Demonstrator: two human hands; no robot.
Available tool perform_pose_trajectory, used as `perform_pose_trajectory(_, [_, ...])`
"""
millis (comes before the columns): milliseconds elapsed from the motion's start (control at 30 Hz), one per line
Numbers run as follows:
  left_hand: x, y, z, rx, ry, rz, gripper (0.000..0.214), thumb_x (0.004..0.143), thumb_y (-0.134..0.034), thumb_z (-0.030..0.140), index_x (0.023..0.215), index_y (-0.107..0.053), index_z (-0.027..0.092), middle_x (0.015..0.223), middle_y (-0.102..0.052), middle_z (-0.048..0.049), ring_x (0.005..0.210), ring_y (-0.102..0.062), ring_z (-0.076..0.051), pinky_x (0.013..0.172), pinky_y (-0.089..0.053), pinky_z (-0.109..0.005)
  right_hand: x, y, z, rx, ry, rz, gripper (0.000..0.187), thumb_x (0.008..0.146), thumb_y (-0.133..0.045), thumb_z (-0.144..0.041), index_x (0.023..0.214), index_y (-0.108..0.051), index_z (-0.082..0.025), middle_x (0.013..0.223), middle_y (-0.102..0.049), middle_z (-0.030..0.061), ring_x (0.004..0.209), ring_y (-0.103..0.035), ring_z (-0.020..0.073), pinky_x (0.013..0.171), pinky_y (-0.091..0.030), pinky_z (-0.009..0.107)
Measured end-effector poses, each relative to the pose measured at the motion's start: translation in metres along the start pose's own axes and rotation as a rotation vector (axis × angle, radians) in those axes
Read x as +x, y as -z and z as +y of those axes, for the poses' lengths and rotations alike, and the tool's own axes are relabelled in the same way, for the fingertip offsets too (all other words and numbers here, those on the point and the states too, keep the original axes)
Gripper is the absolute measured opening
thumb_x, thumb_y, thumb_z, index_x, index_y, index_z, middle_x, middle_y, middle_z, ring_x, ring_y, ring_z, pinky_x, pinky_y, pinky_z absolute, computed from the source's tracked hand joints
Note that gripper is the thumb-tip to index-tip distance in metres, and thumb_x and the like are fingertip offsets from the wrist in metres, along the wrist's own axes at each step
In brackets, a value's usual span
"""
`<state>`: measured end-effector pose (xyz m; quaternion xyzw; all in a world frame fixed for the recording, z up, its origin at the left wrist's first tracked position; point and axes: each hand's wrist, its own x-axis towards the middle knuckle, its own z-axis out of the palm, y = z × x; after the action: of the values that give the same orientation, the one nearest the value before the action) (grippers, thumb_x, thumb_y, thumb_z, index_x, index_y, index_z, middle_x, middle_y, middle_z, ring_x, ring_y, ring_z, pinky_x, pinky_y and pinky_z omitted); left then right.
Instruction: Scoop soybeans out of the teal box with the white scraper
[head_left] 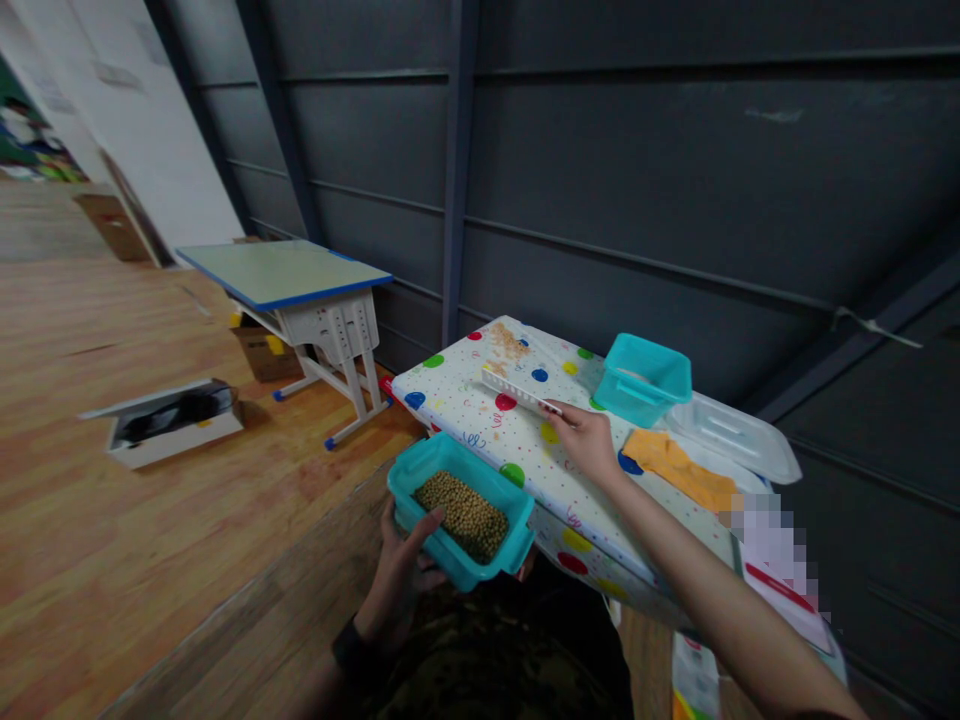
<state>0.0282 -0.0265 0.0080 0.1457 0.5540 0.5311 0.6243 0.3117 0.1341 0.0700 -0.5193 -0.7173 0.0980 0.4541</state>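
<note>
My left hand [409, 570] grips a teal tub [463, 478] half full of small tan beans [463, 514], held just below the near edge of the table [480, 425] with the dotted white cloth. My right hand [586, 438] reaches over the cloth and pinches one end of a white ruler [517, 391] lying flat on it. Beyond the ruler sits a small scatter of spilled beans [508, 344].
A second teal tub [643, 377], a clear lid [739, 436] and an orange cloth [679, 467] lie on the table's right side. A blue-edged desk [281, 272] stands to the left, an open cardboard box [165, 420] on the wooden floor, a dark wall behind.
</note>
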Motion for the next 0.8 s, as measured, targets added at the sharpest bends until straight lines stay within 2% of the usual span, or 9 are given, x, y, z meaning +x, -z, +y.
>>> perform_pose_trajectory(200, [0.000, 0.001, 0.001, 0.003, 0.015, -0.017, 0.115, 0.089, -0.097, 0.045, 0.177, -0.023, 0.047, 0.162, -0.068, -0.0170, 0.082, -0.087, -0.024, 0.056, -0.065, -0.028, -0.016, 0.008, -0.017, 0.038, 0.020, -0.089, 0.021, 0.099, -0.077, -0.033, 0.106, -0.097, -0.033, 0.109, -0.091, 0.0014, 0.095, -0.092, 0.0323, 0.087, -0.076, 0.042])
perform_pose_trajectory(400, [-0.003, -0.001, 0.002, -0.005, 0.018, -0.003, 0.118, 0.086, -0.099, 0.047, 0.177, -0.023, 0.047, 0.166, -0.065, -0.0168, 0.084, -0.087, -0.024, 0.055, -0.063, -0.027, -0.068, 0.021, -0.050, 0.088, 0.136, -0.049, 0.024, 0.102, -0.074, -0.037, 0.108, -0.097, -0.036, 0.103, -0.091, 0.0015, 0.082, -0.091, 0.0284, 0.078, -0.077, 0.039])
perform_pose_trajectory(500, [-0.003, -0.001, 0.004, 0.027, 0.027, 0.011, 0.117, 0.087, -0.098, 0.048, 0.177, -0.023, 0.046, 0.167, -0.064, -0.0169, 0.082, -0.086, -0.024, 0.054, -0.063, -0.028, -0.080, 0.024, -0.061, 0.086, 0.183, -0.023, 0.025, 0.104, -0.073, -0.035, 0.111, -0.096, -0.036, 0.101, -0.091, 0.0009, 0.080, -0.090, 0.0269, 0.077, -0.076, 0.038])
perform_pose_trajectory(600, [0.000, 0.002, 0.003, 0.015, 0.032, -0.004, 0.118, 0.085, -0.100, 0.049, 0.176, -0.026, 0.045, 0.165, -0.066, -0.0170, 0.083, -0.087, -0.023, 0.058, -0.064, -0.029, -0.061, 0.021, -0.055, 0.044, 0.152, 0.005, 0.024, 0.103, -0.074, -0.037, 0.110, -0.097, -0.035, 0.106, -0.091, 0.0025, 0.088, -0.091, 0.0297, 0.081, -0.076, 0.040])
perform_pose_trajectory(733, [0.005, 0.005, 0.000, 0.023, 0.018, -0.007, 0.121, 0.082, -0.101, 0.051, 0.176, -0.026, 0.044, 0.161, -0.068, -0.0166, 0.074, -0.084, -0.020, 0.058, -0.065, -0.031, 0.002, 0.004, -0.026, -0.026, 0.046, 0.026, 0.024, 0.100, -0.076, -0.034, 0.111, -0.097, -0.032, 0.115, -0.091, 0.0038, 0.103, -0.091, 0.0357, 0.089, -0.075, 0.043])
perform_pose_trajectory(800, [0.008, 0.006, -0.002, 0.034, 0.004, 0.011, 0.121, 0.082, -0.101, 0.051, 0.177, -0.026, 0.043, 0.158, -0.068, -0.0171, 0.065, -0.081, -0.018, 0.053, -0.063, -0.031, 0.035, -0.009, -0.011, -0.060, -0.014, 0.041, 0.025, 0.099, -0.074, -0.028, 0.109, -0.097, -0.029, 0.112, -0.091, 0.0048, 0.100, -0.091, 0.0368, 0.089, -0.074, 0.044])
